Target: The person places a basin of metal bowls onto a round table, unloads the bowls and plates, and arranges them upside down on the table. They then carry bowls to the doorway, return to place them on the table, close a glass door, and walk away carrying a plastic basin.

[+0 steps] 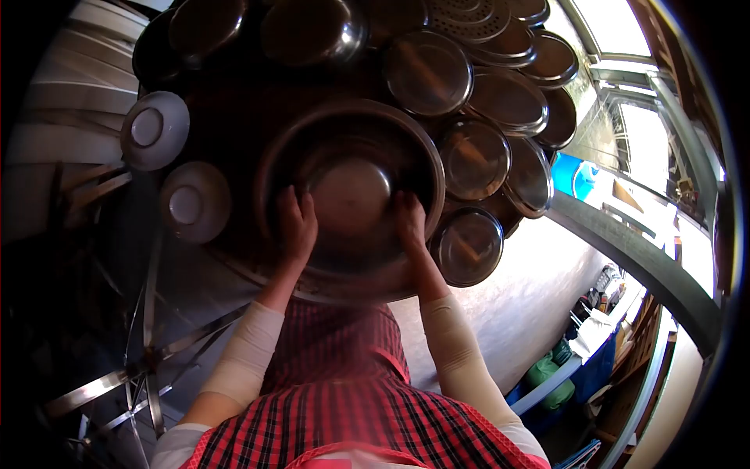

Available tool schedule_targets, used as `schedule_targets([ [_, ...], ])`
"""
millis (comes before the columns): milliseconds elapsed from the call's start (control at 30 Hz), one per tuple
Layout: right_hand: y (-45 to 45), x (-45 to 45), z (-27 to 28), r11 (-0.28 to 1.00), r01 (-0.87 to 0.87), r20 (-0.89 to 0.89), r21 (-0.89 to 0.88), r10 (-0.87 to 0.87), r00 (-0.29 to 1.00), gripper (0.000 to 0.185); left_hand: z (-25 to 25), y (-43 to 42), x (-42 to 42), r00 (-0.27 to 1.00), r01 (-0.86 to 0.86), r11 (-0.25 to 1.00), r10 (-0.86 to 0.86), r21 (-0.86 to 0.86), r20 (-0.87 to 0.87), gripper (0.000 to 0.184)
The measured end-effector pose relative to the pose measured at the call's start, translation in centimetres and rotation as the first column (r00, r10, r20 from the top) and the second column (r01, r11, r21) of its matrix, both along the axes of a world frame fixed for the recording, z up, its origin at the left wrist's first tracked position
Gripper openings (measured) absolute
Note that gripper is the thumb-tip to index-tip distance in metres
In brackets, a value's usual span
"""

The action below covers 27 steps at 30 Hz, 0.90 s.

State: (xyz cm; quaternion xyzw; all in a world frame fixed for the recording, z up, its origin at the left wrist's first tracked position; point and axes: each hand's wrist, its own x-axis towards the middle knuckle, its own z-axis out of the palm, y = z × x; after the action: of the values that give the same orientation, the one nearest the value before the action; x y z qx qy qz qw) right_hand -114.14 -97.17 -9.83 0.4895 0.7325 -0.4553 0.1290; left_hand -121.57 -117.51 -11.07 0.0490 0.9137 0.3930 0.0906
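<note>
A wide metal basin (351, 111) stands in front of me on a dark round surface. Inside it shows a shiny round metal bowl (351, 184), though shadow hides where its rim meets the basin. My left hand (298, 225) is closed at the left side of this bowl, thumb and forefinger showing. On the opposite side my right hand (410, 223) is closed at its edge, with the fingertips lost in shadow. Both forearms reach over the near rim of the basin.
Several round steel lids (473, 159) crowd the right, beside a perforated steel plate (469, 16). Two white bowls (195, 202) lie upside down at left. Dark metal pots (312, 31) stand behind. A metal rack (148, 363) is at lower left, a green bag (551, 383) at lower right.
</note>
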Motion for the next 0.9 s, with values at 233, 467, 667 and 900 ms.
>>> schedule_targets([
  [233,-0.4,-1.0,1.4,0.972,0.196,-0.136,-0.132,-0.213,0.968,0.044,-1.9,1.0,-0.8,0.987,-0.126,0.988,0.134,-0.086,0.092,0.049],
  [467,0.1,-0.3,-1.0,0.99,0.143,-0.098,0.01,-0.142,0.985,0.038,-0.4,1.2,-1.4,0.961,-0.197,0.98,0.193,0.005,0.198,0.052],
  [667,0.6,-0.4,-1.4,0.979,0.199,-0.026,-0.049,-0.2,0.979,0.035,-1.8,-0.1,-0.6,0.966,-0.169,0.982,0.148,0.082,0.213,0.052],
  [900,0.5,0.2,-2.4,0.986,0.151,-0.003,-0.069,-0.151,0.988,0.034,-2.9,0.0,-0.4,0.961,-0.194,0.979,0.178,0.059,0.214,0.052],
])
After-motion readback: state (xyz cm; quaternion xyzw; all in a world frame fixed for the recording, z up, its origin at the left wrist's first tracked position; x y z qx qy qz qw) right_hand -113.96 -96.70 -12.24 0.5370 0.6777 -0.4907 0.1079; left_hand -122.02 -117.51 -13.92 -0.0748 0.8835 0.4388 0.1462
